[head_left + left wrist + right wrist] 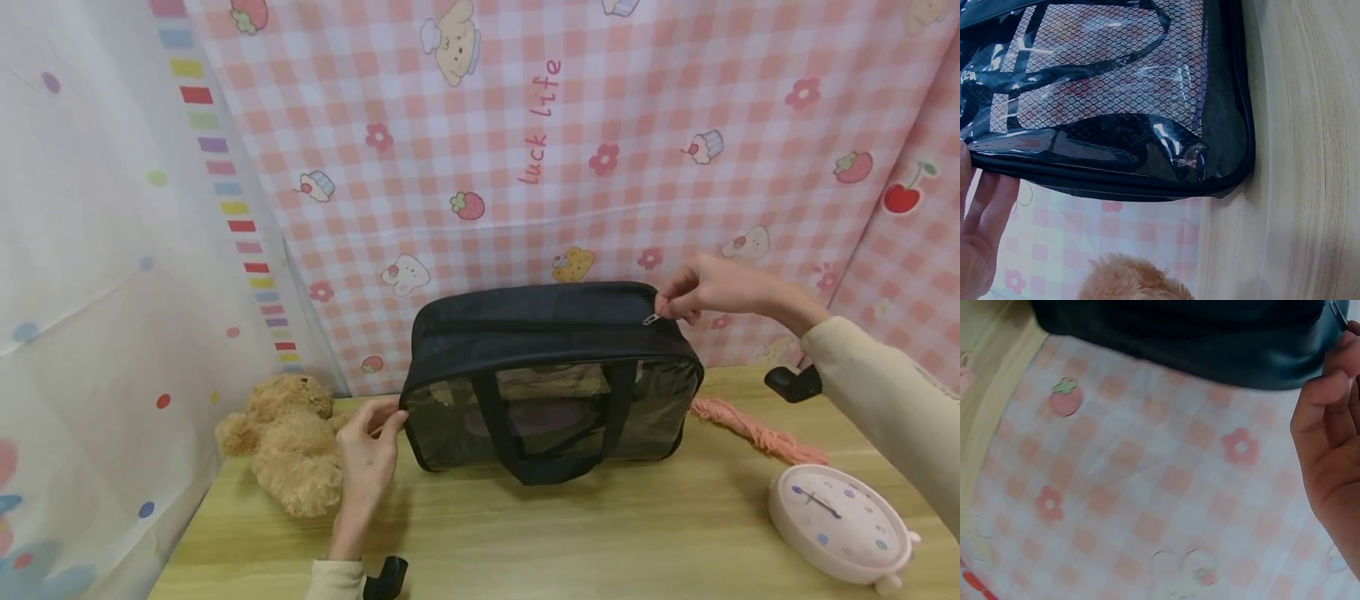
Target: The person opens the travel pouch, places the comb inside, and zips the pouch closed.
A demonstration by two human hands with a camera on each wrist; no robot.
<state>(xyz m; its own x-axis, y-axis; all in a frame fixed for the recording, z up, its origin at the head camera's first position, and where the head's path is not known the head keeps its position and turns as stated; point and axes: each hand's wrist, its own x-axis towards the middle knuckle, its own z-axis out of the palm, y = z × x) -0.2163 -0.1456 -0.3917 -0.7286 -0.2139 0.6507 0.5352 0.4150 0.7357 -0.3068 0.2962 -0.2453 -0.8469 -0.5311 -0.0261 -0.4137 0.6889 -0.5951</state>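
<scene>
A black bag [555, 337] with a see-through front panel stands upright on the table, its strap handle [615, 408] hanging down in front. My left hand [369, 442] pinches the bag's left edge between thumb and fingers; the left wrist view has this grip at its left border. At the right end of the top, my right hand [705, 287] pinches the metal zipper pull [651, 318]. The zipper's line runs along the bag's top. Mesh [1104, 69] and darker shapes show through the clear panel.
Left of the bag sits a tan plush toy [292, 450], close by my left hand. A bundle of pink cord [757, 429] lies to the right, with a pink-and-white clock [840, 521] nearer the front. Behind hangs a pink checked cloth [480, 150].
</scene>
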